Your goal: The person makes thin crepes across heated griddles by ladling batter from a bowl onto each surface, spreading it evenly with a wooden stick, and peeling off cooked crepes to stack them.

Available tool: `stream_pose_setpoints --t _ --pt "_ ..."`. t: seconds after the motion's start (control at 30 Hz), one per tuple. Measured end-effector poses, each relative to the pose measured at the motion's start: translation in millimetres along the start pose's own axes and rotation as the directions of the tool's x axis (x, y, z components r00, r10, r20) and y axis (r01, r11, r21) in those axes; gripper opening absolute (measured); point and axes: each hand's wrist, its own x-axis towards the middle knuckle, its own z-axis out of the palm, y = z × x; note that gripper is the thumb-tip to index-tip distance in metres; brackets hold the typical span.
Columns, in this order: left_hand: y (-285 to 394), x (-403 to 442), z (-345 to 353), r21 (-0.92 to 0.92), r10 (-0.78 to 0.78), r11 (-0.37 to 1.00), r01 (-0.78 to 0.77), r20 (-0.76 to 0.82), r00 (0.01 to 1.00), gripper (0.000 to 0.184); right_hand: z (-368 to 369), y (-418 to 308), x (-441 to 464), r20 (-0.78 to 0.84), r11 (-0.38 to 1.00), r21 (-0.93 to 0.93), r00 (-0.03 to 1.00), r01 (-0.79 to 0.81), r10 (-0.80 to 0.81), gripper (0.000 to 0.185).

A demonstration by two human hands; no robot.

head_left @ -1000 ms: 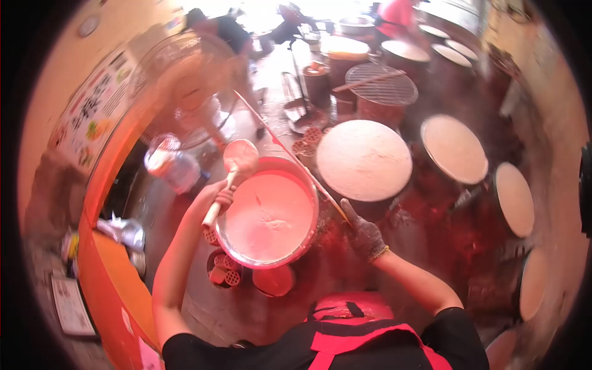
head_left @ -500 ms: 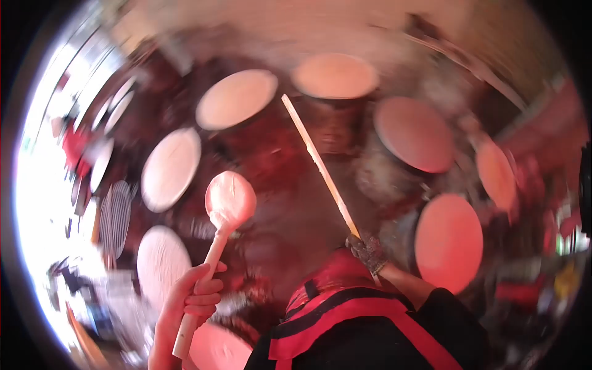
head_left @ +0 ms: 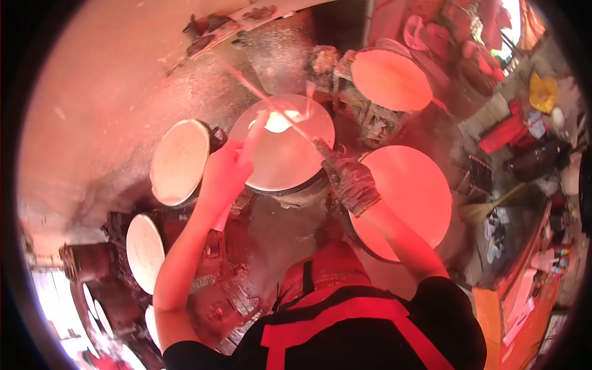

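My left hand [head_left: 227, 172] is closed around the pale handle of a ladle [head_left: 253, 132], held over a round griddle [head_left: 287, 163] at the upper middle. A bright white patch [head_left: 279, 122] shows at the ladle's far end; glare hides whether it is the bowl or batter on the griddle. My right hand [head_left: 351, 182], in a dark patterned glove, is closed on a long thin wooden stick [head_left: 246, 84]. That stick slants up and left across the griddle and the white patch. Close beside my right hand is another round griddle [head_left: 407, 197] with a smooth pinkish surface.
More round griddles ring me: one at upper right [head_left: 391, 80], two on the left [head_left: 180, 161] and lower left [head_left: 145, 254]. A wall [head_left: 111, 86] rises behind them. At far right lie a broom [head_left: 487, 211], a yellow item [head_left: 542, 92] and an orange-edged counter [head_left: 488, 320].
My view has turned right. My left hand has raised the ladle forward over a griddle, and my right hand has brought the stick up and across it.
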Motion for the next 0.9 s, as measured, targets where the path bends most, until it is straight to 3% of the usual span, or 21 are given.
stream_pose_setpoints --t 0.1,0.2,0.27,0.3,0.33,0.37,0.43,0.47,0.57,0.67,0.73,0.8,0.87,0.9 --pt "-13.7 33.9 36.0 -0.05 0.027 0.998 -0.024 0.061 0.998 0.027 20.9 36.0 -14.3 0.077 0.901 0.187 0.92 -0.391 0.383 0.051" --pt "-36.8 57.0 73.0 -0.149 -0.042 0.987 0.062 0.135 0.99 0.027 52.2 50.5 -48.1 0.252 0.541 0.582 0.767 -0.607 0.59 0.046" --pt "-58.1 73.3 98.1 -0.153 -0.118 0.977 0.149 0.198 0.973 0.026 110.6 55.9 -77.9 0.123 0.472 0.733 0.778 -0.49 0.616 0.043" --pt "-78.2 84.5 115.6 -0.164 -0.087 0.98 0.115 0.172 0.981 0.024 142.1 60.3 -87.8 0.052 0.445 0.795 0.776 -0.413 0.629 0.042" --pt "-102.0 95.8 135.4 -0.175 -0.055 0.981 0.081 0.148 0.987 0.023 170.8 62.3 -92.0 -0.247 0.792 0.487 0.812 -0.368 0.529 0.043" --pt "-109.0 103.0 141.5 -0.187 -0.025 0.981 0.048 0.126 0.992 0.021 177.2 50.7 -85.5 -0.229 0.784 0.414 0.781 -0.461 0.581 0.044" --pt "-124.5 116.7 148.5 0.031 0.147 0.989 -0.146 -0.024 0.989 0.017 188.5 25.9 -72.6 -0.205 0.726 0.261 0.699 -0.636 0.685 0.045" --pt "-127.5 124.0 147.5 0.142 0.247 0.962 -0.233 -0.088 0.965 0.015 186.9 17.8 -57.6 -0.126 0.655 0.311 0.653 -0.689 0.747 0.046" --pt "-129.3 147.7 117.0 0.259 0.398 0.901 -0.348 -0.172 0.901 0.018 216.7 25.4 -14.5 -0.399 0.775 0.388 0.667 -0.499 0.629 0.048" --pt "-123.9 166.1 76.9 0.345 0.498 0.841 -0.416 -0.198 0.844 0.012 244.5 50.4 14.4 -0.346 0.684 0.561 0.619 -0.466 0.705 0.047" --pt "-126.7 176.2 56.9 0.322 0.561 0.815 -0.482 -0.226 0.797 0.01 226.1 25.7 5.6 -0.018 0.251 0.894 0.532 -0.37 0.847 0.047" --pt "-136.7 186.4 42.0 0.28 0.604 0.794 -0.54 -0.266 0.751 0.004 231.9 15.0 -2.5 0.044 0.099 0.961 0.497 -0.258 0.866 0.045" --pt "-152.7 184.3 29.3 0.225 0.57 0.819 -0.527 -0.218 0.792 0.003 265.9 22.7 -21.0 -0.188 0.306 0.928 0.44 -0.213 0.878 0.042" --pt "-161.1 179.6 23.9 0.197 0.551 0.833 -0.518 -0.193 0.812 0.005 270.8 17.3 -18.9 -0.175 0.28 0.941 0.434 -0.19 0.884 0.043"
